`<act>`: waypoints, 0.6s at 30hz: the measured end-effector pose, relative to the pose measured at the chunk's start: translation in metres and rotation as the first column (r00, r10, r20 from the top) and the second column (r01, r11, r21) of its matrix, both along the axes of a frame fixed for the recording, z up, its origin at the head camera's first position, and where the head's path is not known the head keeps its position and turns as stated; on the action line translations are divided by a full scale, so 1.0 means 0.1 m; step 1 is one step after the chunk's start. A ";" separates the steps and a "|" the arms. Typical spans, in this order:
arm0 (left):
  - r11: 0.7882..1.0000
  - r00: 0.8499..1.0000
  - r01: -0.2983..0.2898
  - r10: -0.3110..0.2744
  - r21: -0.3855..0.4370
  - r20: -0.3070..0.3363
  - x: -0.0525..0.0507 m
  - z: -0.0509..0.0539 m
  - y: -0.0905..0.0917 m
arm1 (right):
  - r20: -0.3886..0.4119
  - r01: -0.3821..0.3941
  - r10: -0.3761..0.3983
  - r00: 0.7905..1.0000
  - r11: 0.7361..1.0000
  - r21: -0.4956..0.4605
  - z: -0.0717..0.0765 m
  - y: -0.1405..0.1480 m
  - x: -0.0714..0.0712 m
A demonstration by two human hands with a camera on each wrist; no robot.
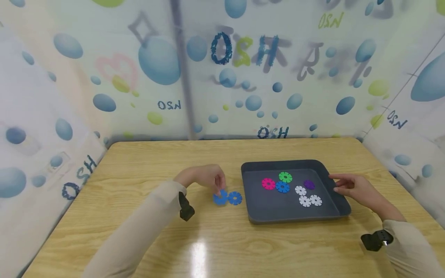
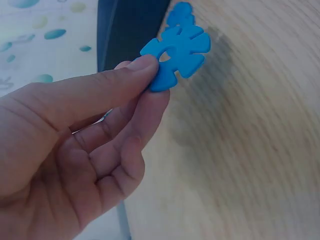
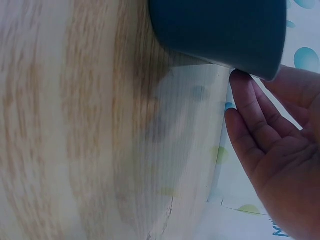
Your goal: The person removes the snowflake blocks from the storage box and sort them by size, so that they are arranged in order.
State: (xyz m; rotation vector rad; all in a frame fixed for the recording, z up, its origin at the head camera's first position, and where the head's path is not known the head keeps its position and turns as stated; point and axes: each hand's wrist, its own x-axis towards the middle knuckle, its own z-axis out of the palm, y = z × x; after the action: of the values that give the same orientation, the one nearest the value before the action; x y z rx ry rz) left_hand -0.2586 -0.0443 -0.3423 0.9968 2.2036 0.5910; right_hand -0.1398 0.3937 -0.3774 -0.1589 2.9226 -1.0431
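Observation:
In the head view my left hand is over the table, left of a dark grey tray. Thumb and fingers pinch the edge of a blue notched snowflake disc. Right beside it is another blue disc; whether the two are joined, I cannot tell. My right hand holds the tray's right rim, its fingertips against the outer wall and the thumb partly hidden behind the rim.
Inside the tray lie a pink disc, a green disc, a blue disc, a purple disc and a group of white discs. A wooden table bears everything; a patterned curtain stands behind its far edge.

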 end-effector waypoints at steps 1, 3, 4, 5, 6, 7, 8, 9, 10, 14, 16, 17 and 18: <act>1.000 1.000 -0.013 0.013 0.000 0.010 0.00 -0.03 -0.02 | 0.000 0.001 -0.001 1.000 1.000 0.000 0.00 0.00 0.00; 0.999 0.999 -0.032 0.032 0.007 0.027 -0.01 -0.09 -0.04 | 0.001 0.001 -0.001 1.000 1.000 -0.001 0.00 0.00 0.01; 0.999 0.999 -0.040 0.040 0.012 0.034 -0.01 -0.11 -0.04 | 0.003 0.002 -0.002 1.000 1.000 -0.004 0.00 0.00 0.01; 0.999 0.998 -0.046 0.045 0.018 0.039 -0.02 -0.14 -0.05 | 0.004 0.003 -0.003 1.000 1.000 -0.007 0.00 0.00 0.01; 0.998 0.998 -0.050 0.049 0.024 0.041 -0.02 -0.16 -0.05 | 0.006 0.004 -0.004 1.000 1.000 -0.010 0.00 0.00 0.01; 0.998 0.998 -0.056 0.055 0.028 0.043 -0.03 -0.18 -0.05 | 0.006 0.004 -0.004 1.000 1.000 -0.012 0.00 0.00 0.01; 0.998 0.998 -0.059 0.057 0.034 0.040 -0.04 -0.20 -0.05 | 0.004 0.004 -0.004 1.000 1.000 -0.013 0.00 0.00 0.02; 0.997 0.998 -0.058 0.057 0.041 0.037 -0.04 -0.22 -0.05 | 0.004 0.005 -0.005 1.000 1.000 -0.014 0.00 0.00 0.02; 0.997 0.998 -0.058 0.056 0.043 0.035 -0.05 -0.24 -0.05 | 0.005 0.005 -0.005 1.000 1.000 -0.015 0.00 0.00 0.02; 0.998 0.998 -0.051 0.049 0.046 0.038 -0.06 -0.28 -0.05 | 0.001 0.006 -0.006 1.000 1.000 -0.006 -0.01 0.00 0.02; 0.998 0.998 -0.046 0.045 0.040 0.037 -0.06 -0.28 -0.05 | 0.003 0.008 -0.008 1.000 1.000 0.003 -0.01 0.00 0.01; 0.998 0.999 -0.042 0.041 0.039 0.033 -0.06 -0.29 -0.05 | 0.004 0.009 -0.009 1.000 1.000 0.006 -0.01 0.00 0.01; 0.999 0.999 -0.038 0.037 0.037 0.029 -0.06 -0.29 -0.05 | 0.005 0.011 -0.011 1.000 1.000 0.009 -0.01 0.00 0.01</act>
State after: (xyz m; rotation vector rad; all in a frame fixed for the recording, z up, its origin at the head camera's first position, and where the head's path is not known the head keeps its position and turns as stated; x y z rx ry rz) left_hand -0.2646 -0.0494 -0.3710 0.9622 2.1982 0.6621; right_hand -0.1392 0.3941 -0.3788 -0.1403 2.9261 -1.0302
